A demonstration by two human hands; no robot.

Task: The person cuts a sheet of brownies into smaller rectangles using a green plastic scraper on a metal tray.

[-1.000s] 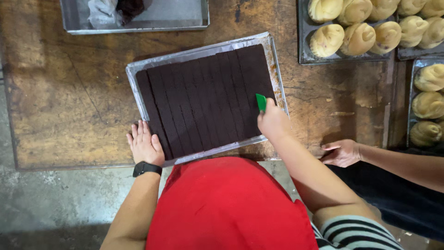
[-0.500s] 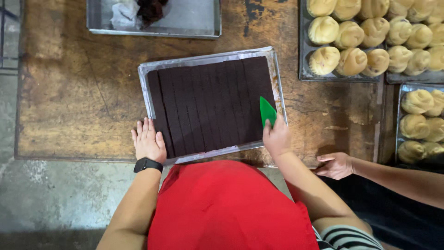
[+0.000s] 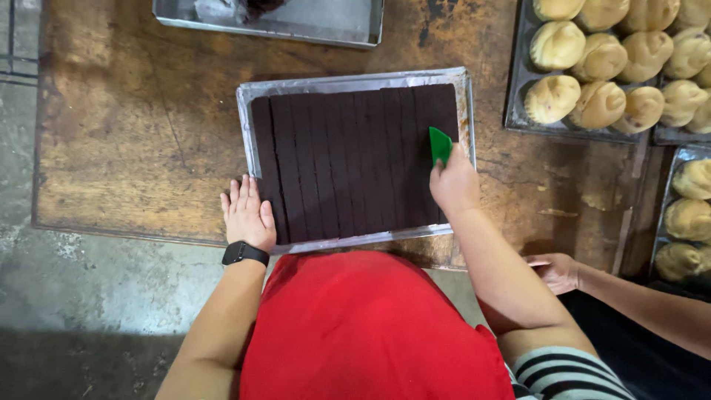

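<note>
Landmark: the foil-lined tray [image 3: 465, 111] on the wooden table [image 3: 133, 133], filled with a dark brown slab [image 3: 348, 163] scored into long strips
Right hand [image 3: 455, 185]: closed around a green scraper [image 3: 440, 144], whose blade stands on the slab near the tray's right edge
Left hand [image 3: 248, 213]: flat with fingers spread, holding nothing, pressed on the tray's near left corner; a black watch [image 3: 244, 252] sits on the wrist
Dark slab: inside the tray, filling it from side to side
Second metal tray [image 3: 326, 22]: beyond the landmark tray, at the far edge of the table
Pale buns [image 3: 600, 59]: in baking tins to the right of the landmark tray
Another person's hand [image 3: 554, 271]: at the table edge, nearer and to the right of the landmark tray, well apart from it
</note>
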